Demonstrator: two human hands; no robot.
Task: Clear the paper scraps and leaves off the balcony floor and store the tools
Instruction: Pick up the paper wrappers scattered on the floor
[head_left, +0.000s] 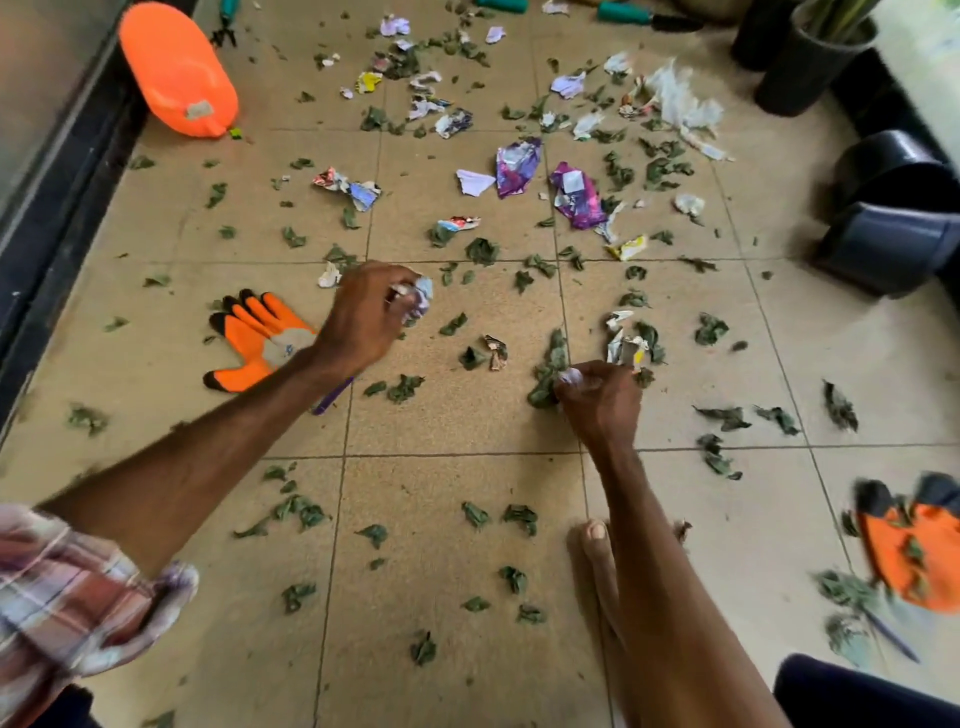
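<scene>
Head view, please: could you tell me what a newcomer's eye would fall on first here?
The orange jug lying top left and the orange glove at mid-left stand out against the tan floor. Green leaves and paper scraps litter it all over. At centre, the left hand grips a crumpled wad and the right hand pinches a small scrap.

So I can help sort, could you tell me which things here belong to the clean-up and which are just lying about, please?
For the job: paper scraps, leaves, teal-handled tools, orange glove.
Just lying about: black pots, tipped grey pot.
</scene>
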